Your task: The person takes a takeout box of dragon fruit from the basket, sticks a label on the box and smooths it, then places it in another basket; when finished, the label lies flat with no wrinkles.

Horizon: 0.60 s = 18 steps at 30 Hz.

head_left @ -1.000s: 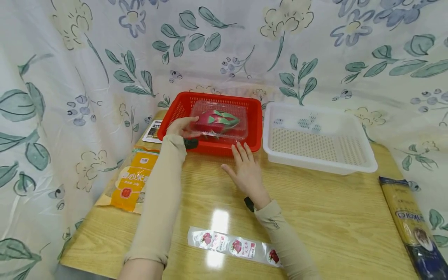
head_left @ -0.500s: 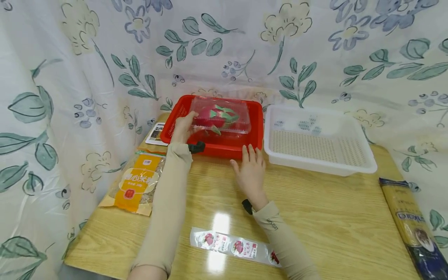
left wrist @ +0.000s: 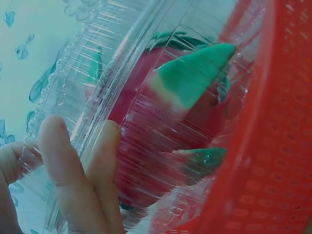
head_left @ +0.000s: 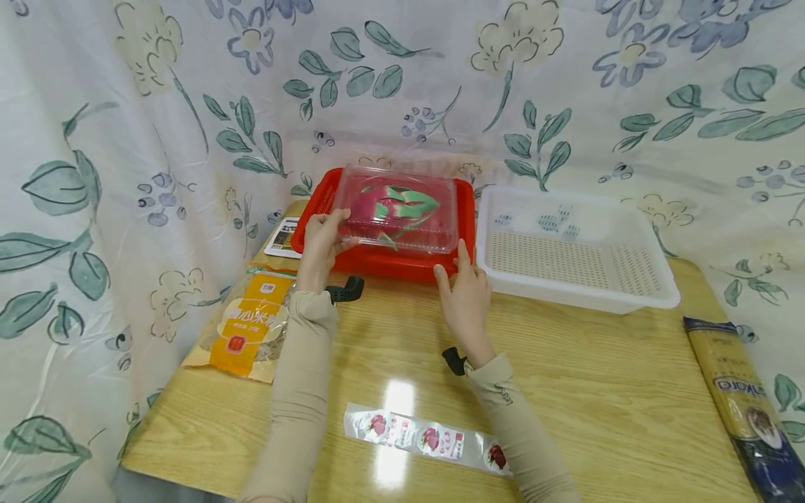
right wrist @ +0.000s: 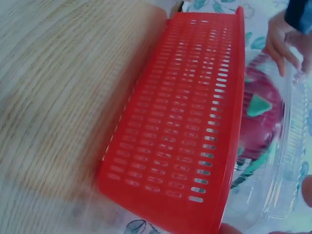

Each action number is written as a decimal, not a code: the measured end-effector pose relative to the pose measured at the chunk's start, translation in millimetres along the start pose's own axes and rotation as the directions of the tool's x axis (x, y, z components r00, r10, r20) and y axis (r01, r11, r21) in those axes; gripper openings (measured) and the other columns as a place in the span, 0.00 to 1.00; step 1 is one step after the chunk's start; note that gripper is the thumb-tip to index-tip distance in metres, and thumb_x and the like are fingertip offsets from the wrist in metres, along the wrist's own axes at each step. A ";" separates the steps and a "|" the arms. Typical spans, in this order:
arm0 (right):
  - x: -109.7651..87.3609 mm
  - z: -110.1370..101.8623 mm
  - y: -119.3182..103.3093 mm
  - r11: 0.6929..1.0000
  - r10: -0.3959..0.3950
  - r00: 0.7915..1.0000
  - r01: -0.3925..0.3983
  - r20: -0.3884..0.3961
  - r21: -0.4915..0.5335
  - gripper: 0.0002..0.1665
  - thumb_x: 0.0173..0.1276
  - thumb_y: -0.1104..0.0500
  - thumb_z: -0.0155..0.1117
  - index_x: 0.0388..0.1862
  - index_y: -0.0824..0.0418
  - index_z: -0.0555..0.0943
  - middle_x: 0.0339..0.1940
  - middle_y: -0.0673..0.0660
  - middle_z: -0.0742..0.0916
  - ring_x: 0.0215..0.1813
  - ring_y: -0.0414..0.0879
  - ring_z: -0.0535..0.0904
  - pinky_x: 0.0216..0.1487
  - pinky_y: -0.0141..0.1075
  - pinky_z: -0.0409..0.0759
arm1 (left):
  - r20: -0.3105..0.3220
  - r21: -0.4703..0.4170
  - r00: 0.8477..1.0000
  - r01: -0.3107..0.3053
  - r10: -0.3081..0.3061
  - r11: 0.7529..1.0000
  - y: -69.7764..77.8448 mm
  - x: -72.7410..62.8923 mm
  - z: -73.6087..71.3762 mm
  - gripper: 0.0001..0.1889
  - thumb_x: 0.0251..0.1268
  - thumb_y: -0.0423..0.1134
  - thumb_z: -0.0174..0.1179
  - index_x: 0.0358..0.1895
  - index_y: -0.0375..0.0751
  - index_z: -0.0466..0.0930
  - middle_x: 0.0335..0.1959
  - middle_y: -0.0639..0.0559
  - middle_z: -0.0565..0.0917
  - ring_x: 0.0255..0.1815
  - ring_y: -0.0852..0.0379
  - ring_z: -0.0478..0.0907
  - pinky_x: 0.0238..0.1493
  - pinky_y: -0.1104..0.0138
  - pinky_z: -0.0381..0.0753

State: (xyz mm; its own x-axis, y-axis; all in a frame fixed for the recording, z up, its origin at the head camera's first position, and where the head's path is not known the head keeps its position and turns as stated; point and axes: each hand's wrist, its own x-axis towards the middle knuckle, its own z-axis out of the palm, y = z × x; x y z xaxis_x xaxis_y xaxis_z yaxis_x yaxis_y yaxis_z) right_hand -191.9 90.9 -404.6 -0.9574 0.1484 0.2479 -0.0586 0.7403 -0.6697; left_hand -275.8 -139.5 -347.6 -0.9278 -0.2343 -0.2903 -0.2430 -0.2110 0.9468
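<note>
A clear plastic clamshell box (head_left: 402, 241) with a pink and green dragon fruit (head_left: 396, 202) inside is raised over the red basket (head_left: 377, 264). My left hand (head_left: 321, 244) grips the box by its left side; in the left wrist view fingers (left wrist: 61, 156) lie against its rim. At the front right corner of the box is my right hand (head_left: 465, 293), index finger stretched toward the corner and thumb apart. Whether that fingertip touches the box I cannot tell. In the right wrist view only fingertips (right wrist: 307, 190) show at the edge.
A white basket (head_left: 578, 297) stands to the right of the red one. A yellow noodle bag (head_left: 251, 325) and a printed card (head_left: 284, 237) lie on the left. A strip of dragon fruit stickers (head_left: 428, 440) lies in front; a long pasta packet (head_left: 742, 398) is at far right.
The left hand has raised the box with the dragon fruit up out of the red basket and tilted it. The right hand has moved slightly right and up to the box's corner.
</note>
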 end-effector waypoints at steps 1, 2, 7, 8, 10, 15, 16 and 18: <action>0.7 -0.8 0.8 1.000 0.001 1.000 -0.001 0.002 0.026 0.39 0.73 0.43 0.53 0.78 0.52 0.56 0.47 0.59 0.84 0.63 0.60 0.69 0.65 0.55 0.64 | -0.001 -0.005 1.000 -0.007 0.007 1.000 -2.0 -1.8 0.0 0.19 0.64 0.47 0.62 0.44 0.47 0.60 0.44 0.52 0.70 0.27 0.60 0.70 0.29 0.73 0.84; 1.0 -1.4 1.2 0.999 -0.006 1.000 0.006 0.004 0.048 0.39 0.74 0.43 0.52 0.78 0.52 0.55 0.47 0.59 0.84 0.61 0.60 0.70 0.63 0.54 0.65 | -0.001 -0.006 1.000 -0.010 0.010 1.000 -3.8 -3.0 0.1 0.18 0.64 0.47 0.62 0.43 0.47 0.60 0.43 0.53 0.69 0.26 0.60 0.69 0.28 0.73 0.84; 2.8 -2.5 3.2 0.975 -0.071 0.997 0.066 0.016 0.211 0.40 0.75 0.42 0.49 0.78 0.57 0.53 0.47 0.64 0.80 0.42 0.57 0.73 0.46 0.45 0.71 | 0.020 -0.026 1.000 -0.021 0.022 0.999 -8.0 -12.1 0.5 0.18 0.65 0.47 0.61 0.42 0.48 0.59 0.43 0.52 0.68 0.26 0.61 0.70 0.29 0.73 0.84; 3.2 -2.9 3.3 0.965 -0.076 0.997 0.069 0.020 0.251 0.41 0.75 0.42 0.49 0.79 0.57 0.51 0.55 0.64 0.79 0.39 0.55 0.73 0.44 0.42 0.71 | 0.026 -0.031 0.999 -0.021 0.022 0.999 -8.5 -15.0 0.5 0.18 0.65 0.47 0.61 0.42 0.48 0.59 0.45 0.52 0.69 0.26 0.61 0.73 0.29 0.73 0.84; 3.8 -3.6 2.5 0.941 -0.079 0.997 0.069 0.016 0.332 0.42 0.75 0.42 0.48 0.79 0.58 0.48 0.71 0.62 0.70 0.33 0.50 0.72 0.39 0.36 0.71 | 0.034 -0.044 0.999 -0.031 0.032 0.999 -9.5 -22.0 0.3 0.17 0.66 0.47 0.60 0.43 0.48 0.60 0.46 0.52 0.71 0.25 0.59 0.77 0.30 0.73 0.84; 3.8 -8.6 0.0 0.832 -0.052 0.998 0.068 -0.045 0.551 0.37 0.78 0.48 0.46 0.79 0.57 0.49 0.69 0.66 0.72 0.26 0.43 0.68 0.28 0.29 0.69 | 0.051 -0.062 0.997 -0.055 0.058 0.997 -13.2 -42.0 -1.3 0.15 0.67 0.45 0.59 0.42 0.47 0.61 0.45 0.50 0.72 0.21 0.60 0.80 0.27 0.72 0.84; 3.4 -10.7 -0.2 0.804 -0.047 0.997 0.073 -0.061 0.591 0.36 0.78 0.50 0.46 0.79 0.57 0.50 0.68 0.66 0.72 0.30 0.44 0.73 0.31 0.31 0.74 | 0.058 -0.058 0.996 -0.058 0.062 0.997 -14.3 -46.3 -1.8 0.15 0.67 0.45 0.59 0.42 0.47 0.61 0.44 0.50 0.72 0.20 0.60 0.79 0.26 0.73 0.83; 2.4 -15.7 -0.5 0.758 -0.033 0.996 0.078 -0.082 0.648 0.33 0.79 0.53 0.44 0.78 0.57 0.51 0.69 0.67 0.71 0.49 0.47 0.79 0.49 0.35 0.80 | 0.079 -0.050 0.995 -0.060 0.064 0.997 -16.8 -55.2 -2.8 0.14 0.68 0.44 0.59 0.41 0.47 0.60 0.42 0.50 0.73 0.19 0.61 0.79 0.25 0.73 0.83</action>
State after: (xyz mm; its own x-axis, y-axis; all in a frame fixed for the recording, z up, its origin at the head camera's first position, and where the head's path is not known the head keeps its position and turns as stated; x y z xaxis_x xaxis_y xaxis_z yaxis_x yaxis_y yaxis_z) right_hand -189.7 101.2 -392.6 -0.9285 0.1775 0.3261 -0.3025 0.1476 -0.9417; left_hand -219.8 -125.7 -347.9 -0.9610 -0.1715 -0.2171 -0.1721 -0.2440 0.9544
